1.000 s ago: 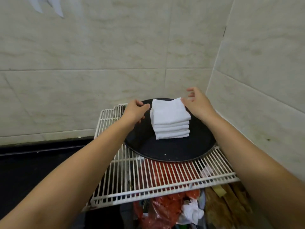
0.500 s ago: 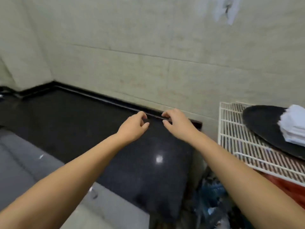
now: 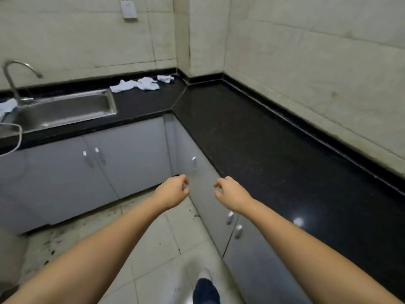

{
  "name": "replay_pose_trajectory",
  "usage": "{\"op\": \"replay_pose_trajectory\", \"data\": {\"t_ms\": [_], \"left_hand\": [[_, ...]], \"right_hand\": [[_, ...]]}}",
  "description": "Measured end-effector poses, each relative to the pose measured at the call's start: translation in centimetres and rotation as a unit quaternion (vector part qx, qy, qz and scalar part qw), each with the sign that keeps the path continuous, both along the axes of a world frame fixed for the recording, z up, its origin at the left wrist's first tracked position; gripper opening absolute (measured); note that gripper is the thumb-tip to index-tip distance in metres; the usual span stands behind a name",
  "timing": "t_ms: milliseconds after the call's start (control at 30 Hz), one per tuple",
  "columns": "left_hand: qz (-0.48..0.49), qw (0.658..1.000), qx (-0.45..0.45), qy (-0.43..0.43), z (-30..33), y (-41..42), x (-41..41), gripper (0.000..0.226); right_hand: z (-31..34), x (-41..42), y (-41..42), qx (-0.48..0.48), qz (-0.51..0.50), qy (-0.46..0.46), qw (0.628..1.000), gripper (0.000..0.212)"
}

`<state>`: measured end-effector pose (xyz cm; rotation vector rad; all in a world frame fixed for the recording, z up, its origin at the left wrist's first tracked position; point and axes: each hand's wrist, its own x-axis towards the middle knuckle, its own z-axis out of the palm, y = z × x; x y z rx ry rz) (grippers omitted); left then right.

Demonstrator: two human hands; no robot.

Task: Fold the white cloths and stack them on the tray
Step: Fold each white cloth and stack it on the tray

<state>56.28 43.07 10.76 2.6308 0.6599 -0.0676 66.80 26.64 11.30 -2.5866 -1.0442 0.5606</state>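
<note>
Both your arms reach forward over the tiled floor (image 3: 166, 249), in front of the corner where the two runs of black worktop (image 3: 258, 137) meet. Your left hand (image 3: 172, 191) and right hand (image 3: 232, 194) hang side by side with a gap between them, touching nothing; the fingers of each are loosely curled and hold nothing.

The white cloths (image 3: 140, 84) lie crumpled and unfolded in a loose row at the back of the far worktop, close to the wall and just left of the inner corner. They sit between the sink (image 3: 65, 110) and that corner, well apart from your hands. One more scrap of white cloth (image 3: 7, 106) lies at the left end of the sink beside the tap (image 3: 13, 80). The tray is not in view.

The right-hand run of worktop stretches from the corner along the wall toward you; its front edge runs diagonally just right of your right hand, and the surface there is bare apart from a light reflection. A raised black lip edges the worktop along both walls. Grey cabinet doors (image 3: 122, 163) close the space under both runs, so the floor between them is a wedge narrowing toward the corner. A white cable (image 3: 18, 137) loops over the front edge at the sink's left end. Your foot (image 3: 205, 288) shows at the bottom of the view.
</note>
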Motion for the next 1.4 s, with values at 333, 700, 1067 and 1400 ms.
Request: {"op": "replay_pose_trajectory", "data": {"t_ms": [333,700,1067,1400], "left_hand": [[0.064,0.997,-0.011,0.041,-1.1,19.9,7.0,0.031],[0.089,0.994,-0.032,0.047,-1.9,40.4,16.1,0.031],[0.021,0.998,-0.034,0.047,-1.1,61.5,30.8,0.021],[0.006,0.998,-0.049,0.041,-3.2,70.8,46.9,0.023]], "right_hand": [[-1.8,10.9,21.0,-0.017,0.073,0.013,0.997,0.033],[-2.6,20.9,42.0,-0.024,0.102,0.03,0.994,0.03],[-2.5,33.1,60.4,0.019,-0.023,0.046,0.998,0.024],[-5.3,46.8,72.8,0.039,-0.066,0.08,0.994,0.026]]}}
